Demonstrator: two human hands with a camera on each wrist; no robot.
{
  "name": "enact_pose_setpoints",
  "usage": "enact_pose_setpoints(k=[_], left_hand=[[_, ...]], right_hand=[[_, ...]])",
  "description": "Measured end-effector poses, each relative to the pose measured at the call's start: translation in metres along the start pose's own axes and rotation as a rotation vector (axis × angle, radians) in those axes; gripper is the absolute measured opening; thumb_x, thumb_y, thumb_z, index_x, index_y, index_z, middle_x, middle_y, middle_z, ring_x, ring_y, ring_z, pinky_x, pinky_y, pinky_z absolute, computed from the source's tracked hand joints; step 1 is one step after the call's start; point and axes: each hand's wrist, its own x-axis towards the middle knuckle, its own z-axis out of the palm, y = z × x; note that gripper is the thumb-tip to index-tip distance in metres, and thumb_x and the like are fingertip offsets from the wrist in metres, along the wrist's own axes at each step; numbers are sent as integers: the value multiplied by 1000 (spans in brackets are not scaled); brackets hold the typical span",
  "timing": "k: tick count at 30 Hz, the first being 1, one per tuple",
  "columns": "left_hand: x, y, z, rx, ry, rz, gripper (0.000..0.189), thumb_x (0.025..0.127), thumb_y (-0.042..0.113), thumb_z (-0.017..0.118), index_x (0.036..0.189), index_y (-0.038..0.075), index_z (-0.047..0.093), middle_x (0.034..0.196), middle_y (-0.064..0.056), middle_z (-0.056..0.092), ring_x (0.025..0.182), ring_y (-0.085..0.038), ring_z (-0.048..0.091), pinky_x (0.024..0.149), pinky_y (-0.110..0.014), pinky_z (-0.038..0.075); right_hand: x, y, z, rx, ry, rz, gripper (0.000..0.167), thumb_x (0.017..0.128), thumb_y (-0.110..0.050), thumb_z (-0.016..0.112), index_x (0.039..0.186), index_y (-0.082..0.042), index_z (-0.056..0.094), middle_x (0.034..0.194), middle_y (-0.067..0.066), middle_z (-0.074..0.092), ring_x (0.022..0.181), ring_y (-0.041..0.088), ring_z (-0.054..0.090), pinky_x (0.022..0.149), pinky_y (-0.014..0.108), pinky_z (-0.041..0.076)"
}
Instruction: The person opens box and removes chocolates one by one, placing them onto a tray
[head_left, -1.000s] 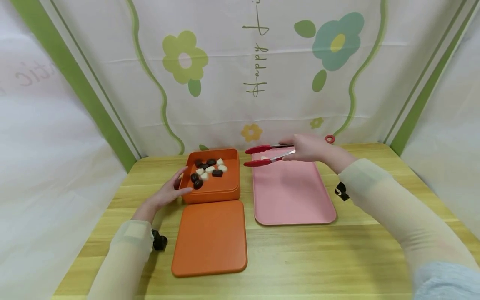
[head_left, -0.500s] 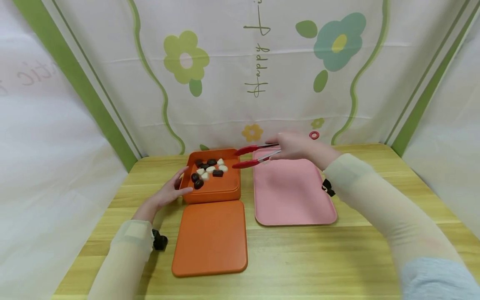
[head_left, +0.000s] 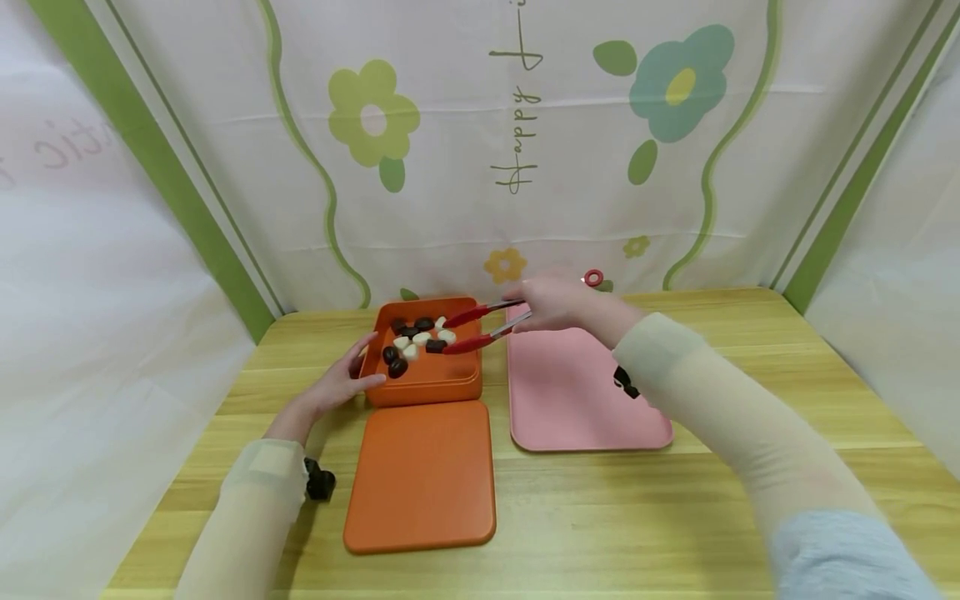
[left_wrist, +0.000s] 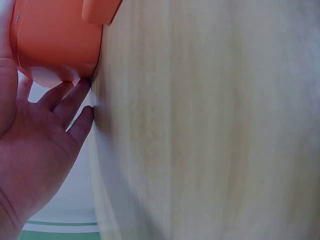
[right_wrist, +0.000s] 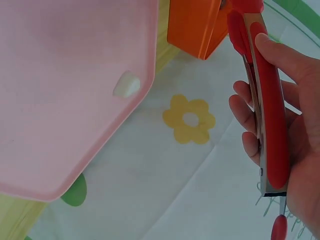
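An orange box (head_left: 423, 395) holds several dark brown and white chocolate-like pieces (head_left: 422, 339). My left hand (head_left: 332, 392) rests against the box's left side, thumb at the near corner; in the left wrist view its loosely spread fingers meet the box wall. My right hand (head_left: 557, 304) grips red-tipped metal tongs (head_left: 468, 343) by their red-covered handle. Their tips stand apart over the right part of the box, close to a dark square piece and some white ones. No piece shows between them. A white piece (right_wrist: 127, 85) lies near the pink tray's far edge in the right wrist view.
The pink tray (head_left: 588, 417) lies right of the box, partly under my right arm. In front of the box is its flat orange lid (head_left: 420, 479). A patterned fabric wall (head_left: 450, 208) rises behind the wooden table (head_left: 585, 525), with fabric at both sides.
My right hand has carried the tongs left from above the tray, and the tips have come down over the box. My left hand and the box have stayed put.
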Motion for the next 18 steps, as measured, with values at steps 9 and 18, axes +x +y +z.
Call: enact_pose_setpoints(k=[9, 18], left_hand=[[-1, 1, 0, 15, 9, -4, 82, 97, 19, 63, 158, 19, 9, 149, -33, 29, 133, -46, 34, 108, -60, 23], [-3, 9, 0, 14, 3, -11, 81, 97, 16, 62, 158, 15, 8, 149, -35, 27, 134, -48, 30, 108, -62, 22]], right_hand=[[21, -10, 10, -58, -32, 9, 41, 86, -24, 73, 121, -5, 66, 113, 9, 68, 97, 27, 61, 87, 40, 49], [35, -11, 19, -100, -62, 51, 38, 85, -30, 75, 118, -10, 69, 102, 4, 69, 90, 23, 60, 80, 39, 49]])
